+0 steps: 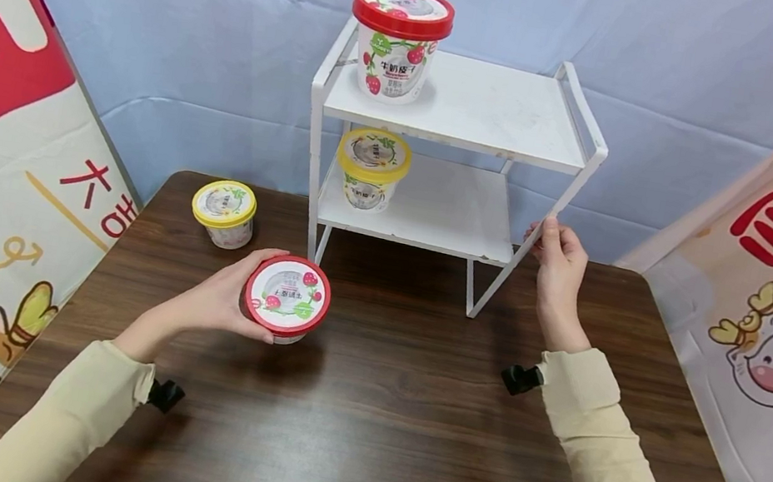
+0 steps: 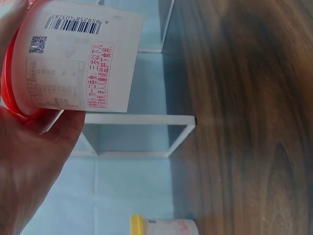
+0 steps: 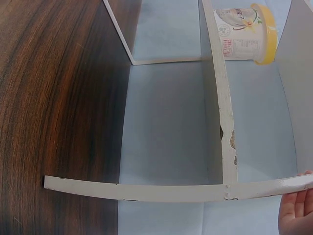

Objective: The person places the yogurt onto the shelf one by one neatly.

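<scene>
My left hand (image 1: 237, 293) grips a white tub with a red lid (image 1: 286, 297), strawberries printed on top, over the table in front of the rack. Its barcode side shows in the left wrist view, where the tub (image 2: 80, 58) hangs above the tabletop. At the rack's right side, my right hand (image 1: 561, 264) pinches the front leg of the white two-tier rack (image 1: 448, 141) between thumb and fingers. Only a few fingers (image 3: 299, 200) of that hand show in the right wrist view, against the white frame.
Another red-lidded tub (image 1: 397, 49) stands on the top shelf at left. Below it, a yellow-lidded tub (image 1: 370, 175) sits on the lower shelf. A second yellow-lidded tub (image 1: 226, 220) is on the brown table (image 1: 387, 427), left of the rack. Printed panels flank the table.
</scene>
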`<state>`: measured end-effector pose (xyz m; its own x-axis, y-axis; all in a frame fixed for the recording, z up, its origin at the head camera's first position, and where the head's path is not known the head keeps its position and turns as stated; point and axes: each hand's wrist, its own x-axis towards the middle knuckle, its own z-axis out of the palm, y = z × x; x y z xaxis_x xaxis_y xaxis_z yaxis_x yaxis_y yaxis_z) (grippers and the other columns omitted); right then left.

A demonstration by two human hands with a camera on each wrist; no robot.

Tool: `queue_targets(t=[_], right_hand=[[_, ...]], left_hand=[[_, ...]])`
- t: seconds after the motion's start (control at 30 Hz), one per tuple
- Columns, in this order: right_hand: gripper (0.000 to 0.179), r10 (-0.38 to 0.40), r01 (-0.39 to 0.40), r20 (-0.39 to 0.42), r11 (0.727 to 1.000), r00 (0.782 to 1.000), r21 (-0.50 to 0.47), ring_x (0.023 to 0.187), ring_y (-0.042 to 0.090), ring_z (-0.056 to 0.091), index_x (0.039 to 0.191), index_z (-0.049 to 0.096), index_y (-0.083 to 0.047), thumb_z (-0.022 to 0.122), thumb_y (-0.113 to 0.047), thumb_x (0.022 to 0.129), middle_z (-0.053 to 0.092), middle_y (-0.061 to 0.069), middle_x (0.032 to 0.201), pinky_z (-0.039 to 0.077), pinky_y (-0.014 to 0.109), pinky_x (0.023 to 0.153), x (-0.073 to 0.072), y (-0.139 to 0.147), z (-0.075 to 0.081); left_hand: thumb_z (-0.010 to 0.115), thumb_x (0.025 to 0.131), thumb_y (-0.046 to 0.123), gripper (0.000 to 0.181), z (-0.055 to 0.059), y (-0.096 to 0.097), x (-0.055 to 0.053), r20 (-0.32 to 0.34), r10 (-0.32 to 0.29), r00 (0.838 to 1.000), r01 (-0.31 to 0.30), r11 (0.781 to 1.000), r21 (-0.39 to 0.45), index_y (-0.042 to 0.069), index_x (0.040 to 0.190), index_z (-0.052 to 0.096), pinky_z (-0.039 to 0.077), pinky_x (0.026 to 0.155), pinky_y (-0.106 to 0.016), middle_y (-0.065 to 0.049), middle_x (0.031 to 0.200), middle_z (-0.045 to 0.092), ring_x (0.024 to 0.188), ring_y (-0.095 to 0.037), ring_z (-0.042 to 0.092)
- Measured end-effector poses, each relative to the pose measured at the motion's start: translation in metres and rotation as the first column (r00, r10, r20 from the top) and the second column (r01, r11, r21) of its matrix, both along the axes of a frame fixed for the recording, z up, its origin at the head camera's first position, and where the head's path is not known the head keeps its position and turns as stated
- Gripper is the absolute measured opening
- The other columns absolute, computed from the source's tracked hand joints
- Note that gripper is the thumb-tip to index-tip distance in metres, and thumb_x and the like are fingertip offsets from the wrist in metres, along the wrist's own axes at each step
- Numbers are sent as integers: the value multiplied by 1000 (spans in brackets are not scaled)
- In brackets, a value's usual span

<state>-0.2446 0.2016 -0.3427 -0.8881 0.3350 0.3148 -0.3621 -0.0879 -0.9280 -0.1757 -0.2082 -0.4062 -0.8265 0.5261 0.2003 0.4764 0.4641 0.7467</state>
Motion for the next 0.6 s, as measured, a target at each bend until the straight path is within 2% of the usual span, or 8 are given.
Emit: queue_targets(t=[0.33,0.6], right_hand=[[21,-10,9,9,1000,1000,16,73,14,57,78,59,-5,52,-18,93,61,2,75,47,21,69,0,0,0],[22,-18,18,4,1000,1000,26,74,15,58,77,59,-5,52,-18,93,62,3,76,48,20,69,0,-1,1]], left_hand=[[87,57,26,102,10,12,3,-3,-15,1000,15,999,29,6,138,26,42,93,-47,-9,129,43,114,-22,42],[87,58,25,101,23,23,10,-30,-54,998,56,996,65,7,137,28,42,93,-45,-6,129,43,114,-19,42]])
